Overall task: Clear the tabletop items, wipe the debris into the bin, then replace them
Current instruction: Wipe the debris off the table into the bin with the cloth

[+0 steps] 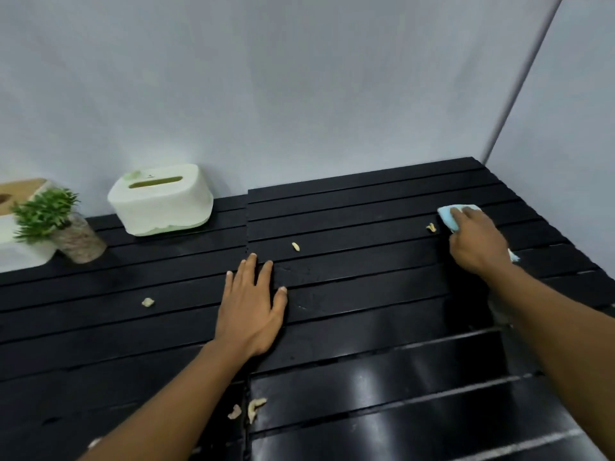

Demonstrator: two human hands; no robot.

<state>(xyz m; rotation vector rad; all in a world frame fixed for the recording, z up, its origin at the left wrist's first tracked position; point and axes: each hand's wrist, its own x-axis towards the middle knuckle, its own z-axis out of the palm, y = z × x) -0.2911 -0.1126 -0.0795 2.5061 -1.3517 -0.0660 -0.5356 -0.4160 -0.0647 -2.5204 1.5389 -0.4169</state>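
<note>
The right hand (476,242) clutches a blue cloth (447,214) on the slatted tabletop (366,201), well right of the white tissue box (159,201). The left hand (253,304) lies flat, released, between them, near yellow crumbs (295,246).

The far left of the table (366,327) is crowded: a tissue box (159,199), a plant (50,221) and a second box (20,241) stand close together by the wall (299,94). The left hand (253,304) lies flat in the middle, and the right hand (476,242) holds a cloth (447,214) at the far right. There is open room between the hands and along the far edge right of the tissue box, with only small crumbs (295,246) there.
</note>
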